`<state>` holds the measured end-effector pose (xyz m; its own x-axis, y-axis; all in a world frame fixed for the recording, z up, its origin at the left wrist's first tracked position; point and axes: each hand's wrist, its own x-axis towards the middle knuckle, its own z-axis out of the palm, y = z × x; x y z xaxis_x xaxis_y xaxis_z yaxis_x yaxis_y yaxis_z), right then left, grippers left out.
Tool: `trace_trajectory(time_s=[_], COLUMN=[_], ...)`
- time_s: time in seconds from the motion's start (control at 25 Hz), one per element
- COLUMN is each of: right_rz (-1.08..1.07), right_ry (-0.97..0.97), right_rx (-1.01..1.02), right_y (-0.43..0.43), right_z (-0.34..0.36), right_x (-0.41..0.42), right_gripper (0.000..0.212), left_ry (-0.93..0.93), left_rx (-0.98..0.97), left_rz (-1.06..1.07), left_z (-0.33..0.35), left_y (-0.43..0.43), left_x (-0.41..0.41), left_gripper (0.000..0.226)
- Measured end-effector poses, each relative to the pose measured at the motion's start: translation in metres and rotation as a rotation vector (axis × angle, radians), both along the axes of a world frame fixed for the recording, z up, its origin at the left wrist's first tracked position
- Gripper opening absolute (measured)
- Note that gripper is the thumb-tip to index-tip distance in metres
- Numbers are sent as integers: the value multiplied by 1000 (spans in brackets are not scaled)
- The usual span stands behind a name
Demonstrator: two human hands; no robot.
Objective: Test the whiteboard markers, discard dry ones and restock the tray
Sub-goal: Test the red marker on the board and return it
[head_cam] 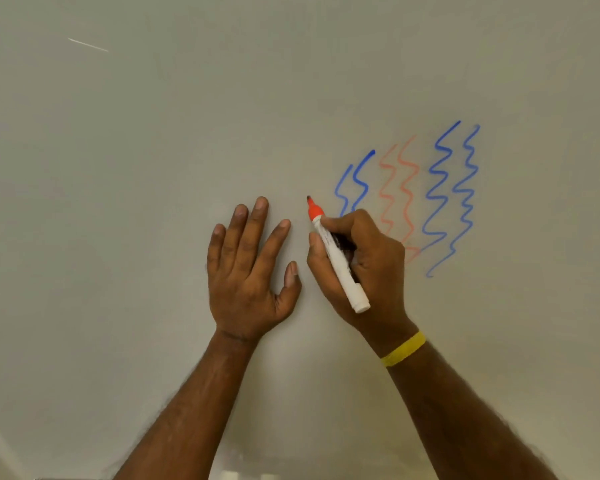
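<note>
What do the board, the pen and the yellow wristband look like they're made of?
The board: a smooth, glossy coated panel, going by the reflected light streaks; its core is unclear. The marker: a white matte plastic barrel, an orange plastic collar and a dark felt-like tip. The wristband: a flat yellow strip, perhaps silicone or tape; too blurred to tell.

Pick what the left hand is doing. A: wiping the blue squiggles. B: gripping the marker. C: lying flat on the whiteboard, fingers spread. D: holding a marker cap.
C: the left hand lies flat on the whiteboard with straight, spread fingers, holding nothing; only the right hand grips the marker.
</note>
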<state>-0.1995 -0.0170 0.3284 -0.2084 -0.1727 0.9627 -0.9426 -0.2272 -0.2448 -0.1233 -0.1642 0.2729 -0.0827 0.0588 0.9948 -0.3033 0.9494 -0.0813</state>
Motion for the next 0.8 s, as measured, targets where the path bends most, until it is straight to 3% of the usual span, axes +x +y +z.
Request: trace_trajectory(time_s=[0.44,0.64,0.8], right_rz=[-143,-160,-169], right_ry=[-91,-82,-62], right_rx=[61,254,79], right_y=[28,39,29], right_z=[-69,-102,-63], right_x=[-1,7,15], right_gripper=[12,16,8], left_ry=[12,23,24], left_rx=[14,15,22], left_rz=[9,13,8], left_z=[-7,-8,-10], left_y=[-1,0,0], left_x=[0,0,0], left_gripper=[58,54,56])
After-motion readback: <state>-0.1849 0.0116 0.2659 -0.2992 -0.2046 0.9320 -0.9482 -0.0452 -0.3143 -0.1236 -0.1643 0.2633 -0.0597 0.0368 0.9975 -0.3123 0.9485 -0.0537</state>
